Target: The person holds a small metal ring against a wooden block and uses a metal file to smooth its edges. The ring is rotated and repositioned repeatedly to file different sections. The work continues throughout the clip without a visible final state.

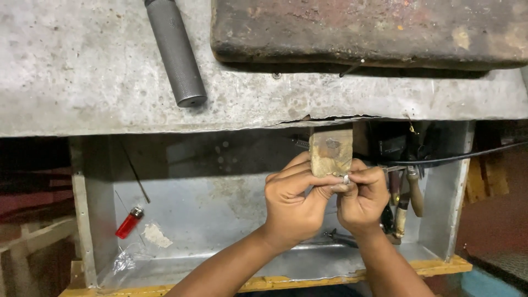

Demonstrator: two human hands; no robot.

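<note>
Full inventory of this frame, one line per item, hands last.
small ring-like metal piece: 1, silvery, pinched between the fingertips of both hands
wooden peg: 1, tan, juts from the bench edge, just above the hands
knurled cylinder: 1, dark grey, lying on the bench top, upper left
worn block: 1, brown, bench top, upper right
lighter: 1, red, tray floor, left
plastic wrap: 1, clear, tray's front left corner
tool handles: several, wooden, tray's right side
metal tray: 1, grey, under the bench
left hand: 1, at the piece
right hand: 1, at the piece

Scuffed grey metal workbench top (82,82) above a dim metal tray (220,209), dark wooden frame (33,236) at left.
</note>
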